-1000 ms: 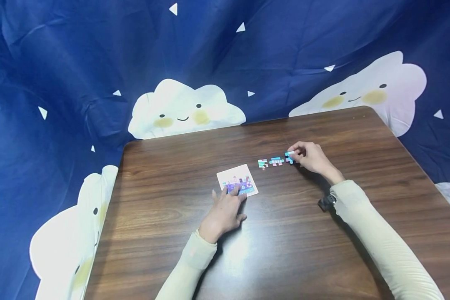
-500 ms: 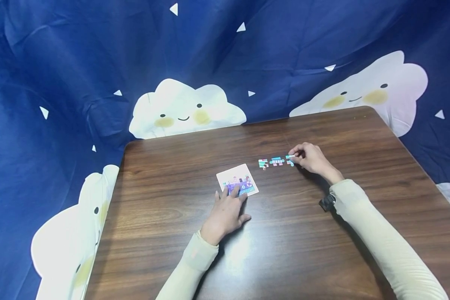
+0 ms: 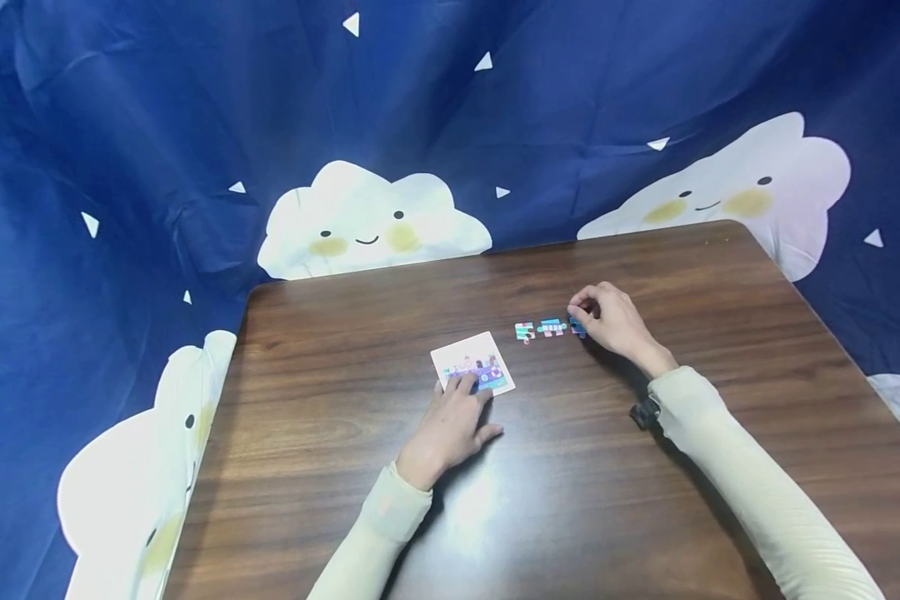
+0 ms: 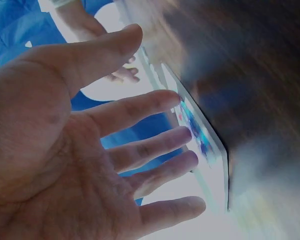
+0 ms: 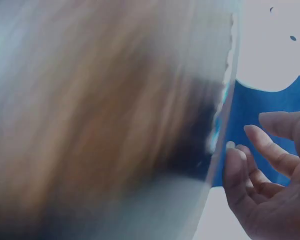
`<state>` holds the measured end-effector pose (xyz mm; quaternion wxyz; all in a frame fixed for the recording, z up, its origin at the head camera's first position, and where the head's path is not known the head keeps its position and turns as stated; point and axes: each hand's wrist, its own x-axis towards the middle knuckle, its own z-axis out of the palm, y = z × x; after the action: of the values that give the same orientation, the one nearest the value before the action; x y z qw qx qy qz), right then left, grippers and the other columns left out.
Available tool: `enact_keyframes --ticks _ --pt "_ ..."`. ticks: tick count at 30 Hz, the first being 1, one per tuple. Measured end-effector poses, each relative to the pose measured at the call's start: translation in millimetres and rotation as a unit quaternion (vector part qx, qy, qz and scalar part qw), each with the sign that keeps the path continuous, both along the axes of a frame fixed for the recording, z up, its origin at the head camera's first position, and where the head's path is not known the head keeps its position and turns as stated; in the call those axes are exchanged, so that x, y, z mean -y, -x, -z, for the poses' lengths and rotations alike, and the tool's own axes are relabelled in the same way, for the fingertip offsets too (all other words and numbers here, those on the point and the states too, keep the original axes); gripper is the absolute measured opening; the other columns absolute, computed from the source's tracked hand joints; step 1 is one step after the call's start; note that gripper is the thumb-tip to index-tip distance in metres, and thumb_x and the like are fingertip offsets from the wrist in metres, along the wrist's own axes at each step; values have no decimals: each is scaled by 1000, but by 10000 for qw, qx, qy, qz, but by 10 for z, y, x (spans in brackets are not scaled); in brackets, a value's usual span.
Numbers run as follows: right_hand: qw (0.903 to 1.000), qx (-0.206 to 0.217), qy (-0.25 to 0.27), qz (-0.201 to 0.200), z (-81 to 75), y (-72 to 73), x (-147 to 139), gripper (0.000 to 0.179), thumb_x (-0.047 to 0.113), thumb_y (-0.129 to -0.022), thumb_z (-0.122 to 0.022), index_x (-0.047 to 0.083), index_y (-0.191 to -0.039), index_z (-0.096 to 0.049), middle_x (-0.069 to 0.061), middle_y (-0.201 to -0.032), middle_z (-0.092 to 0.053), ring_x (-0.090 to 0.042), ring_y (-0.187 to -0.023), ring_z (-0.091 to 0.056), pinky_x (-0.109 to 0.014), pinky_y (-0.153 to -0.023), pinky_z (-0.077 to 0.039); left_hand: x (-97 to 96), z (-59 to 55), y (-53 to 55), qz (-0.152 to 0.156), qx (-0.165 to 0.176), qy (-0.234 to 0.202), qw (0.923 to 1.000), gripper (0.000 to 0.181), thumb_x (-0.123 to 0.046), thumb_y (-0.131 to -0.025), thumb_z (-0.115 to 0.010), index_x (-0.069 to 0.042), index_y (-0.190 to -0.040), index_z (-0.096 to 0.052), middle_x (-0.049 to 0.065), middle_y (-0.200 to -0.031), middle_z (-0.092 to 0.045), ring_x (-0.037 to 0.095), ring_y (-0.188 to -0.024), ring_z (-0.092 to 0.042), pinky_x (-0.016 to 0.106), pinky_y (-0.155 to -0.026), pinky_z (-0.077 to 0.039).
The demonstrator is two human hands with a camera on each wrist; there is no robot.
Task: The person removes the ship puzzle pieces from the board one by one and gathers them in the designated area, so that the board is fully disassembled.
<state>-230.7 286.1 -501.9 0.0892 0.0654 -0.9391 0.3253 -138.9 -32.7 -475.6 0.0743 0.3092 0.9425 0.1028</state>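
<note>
My left hand (image 3: 446,429) rests its fingertips on the lower edge of a square picture card (image 3: 480,343) with a boat-like scene; its fingers are spread and straight in the left wrist view. To the right, three small jigsaw pieces lie in a row: a left piece (image 3: 523,331), a middle piece (image 3: 551,327) and a right piece (image 3: 576,327), partly covered by fingers. My right hand (image 3: 613,321) hovers over that right piece, thumb and forefinger bent close to it. In the right wrist view its fingers (image 5: 265,145) are loosely curved with nothing between them, beside the row of pieces.
The brown wooden table (image 3: 330,433) carries the card and pieces. Behind it hangs a blue curtain (image 3: 420,83) printed with white smiling clouds. A small black device (image 3: 645,412) sits at the right cuff.
The right piece, pinched by my right hand earlier, now lies at the row's end, and the fingers have come off it, slightly leftward. My left hand stays on the card.
</note>
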Motion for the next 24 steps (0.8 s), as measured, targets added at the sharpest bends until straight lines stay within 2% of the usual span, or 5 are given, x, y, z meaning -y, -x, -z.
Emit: enact_keyframes --ticks 6,10,13,19,24 --pt "9993 -69 241 -261 -38 8 316 10 12 -98 -69 5 -101 -74 -13 -97 -68 -26 -86 -62 -35 -78 -47 6 -64 -73 -130 130 204 9996 61 -47 -94 -74 -9 -141 -63 14 -156 -53 39 -141 -52 65 -115 -43" --pt "9978 52 356 -560 -54 2 545 11 13 -98 -69 5 -104 -75 -11 -97 -69 -24 -85 -61 -34 -78 -48 -10 -141 -174 -242 56 557 9981 63 -51 -94 -73 -9 -139 -64 8 -149 -60 36 -131 -59 61 -109 -48" --pt "9964 103 420 -732 -86 -8 687 11 13 -99 -69 6 -104 -75 -9 -97 -69 -22 -84 -62 -33 -77 -48 -26 -155 -222 -272 96 630 9976 61 -53 -93 -73 -11 -136 -65 7 -146 -62 36 -125 -62 59 -103 -52" --pt "9914 265 595 -1131 -136 17 952 10 14 -100 -67 7 -105 -74 -7 -95 -67 -18 -85 -62 -35 -78 -53 -41 -129 -220 -264 631 429 9967 65 -53 -93 -72 -13 -144 -60 14 -156 -55 47 -137 -56 68 -108 -48" --pt "9856 488 682 -1471 -124 57 1106 12 13 -101 -66 7 -106 -74 -5 -93 -68 -17 -81 -63 -31 -74 -55 -60 -104 -186 -296 841 433 9951 67 -53 -94 -71 -14 -146 -58 14 -161 -50 49 -143 -50 71 -111 -44"
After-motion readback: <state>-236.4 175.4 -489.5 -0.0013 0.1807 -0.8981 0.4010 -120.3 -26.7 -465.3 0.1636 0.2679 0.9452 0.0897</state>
